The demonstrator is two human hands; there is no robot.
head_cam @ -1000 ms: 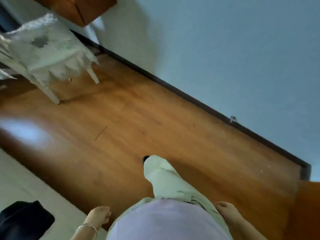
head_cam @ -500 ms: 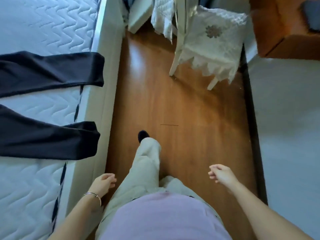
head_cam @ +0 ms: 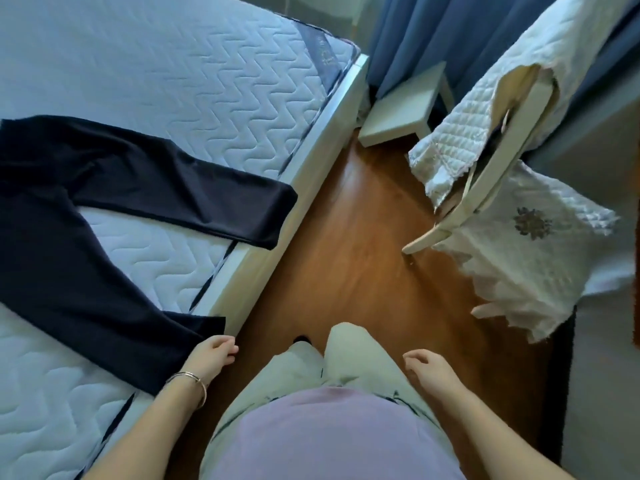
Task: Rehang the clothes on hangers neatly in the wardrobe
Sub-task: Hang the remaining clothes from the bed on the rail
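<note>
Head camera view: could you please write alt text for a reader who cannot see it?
A black garment lies spread flat on a quilted mattress, two long parts reaching its edge. The person stands beside it on a wooden floor, both hands empty: left hand near the nearer hem, right hand over the floor.

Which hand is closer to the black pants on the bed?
Left. The left hand is right beside the end of one leg of the black pants, at the edge of the bed. The right hand is farther off, over the floor.

Wooden floor (head_cam: 349, 258), bed (head_cam: 194, 81), blue curtains (head_cam: 450, 32)
</note>
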